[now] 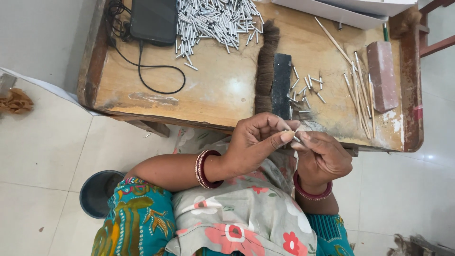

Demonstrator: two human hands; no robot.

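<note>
My left hand and my right hand meet just in front of the low wooden table, over my lap. Between their fingertips they pinch a small silver metal tube. The left thumb and forefinger press on its left end, the right fingers hold its right end. A thick strip of dark brown hair lies on the table beside a flat black bar. A few loose metal tubes lie right of the bar. A large heap of the same tubes sits at the table's far side.
Several thin wooden sticks and a reddish-brown block lie at the table's right. A black device with a black cable rests at the far left. A white box stands at the back. A dark bucket stands on the tiled floor.
</note>
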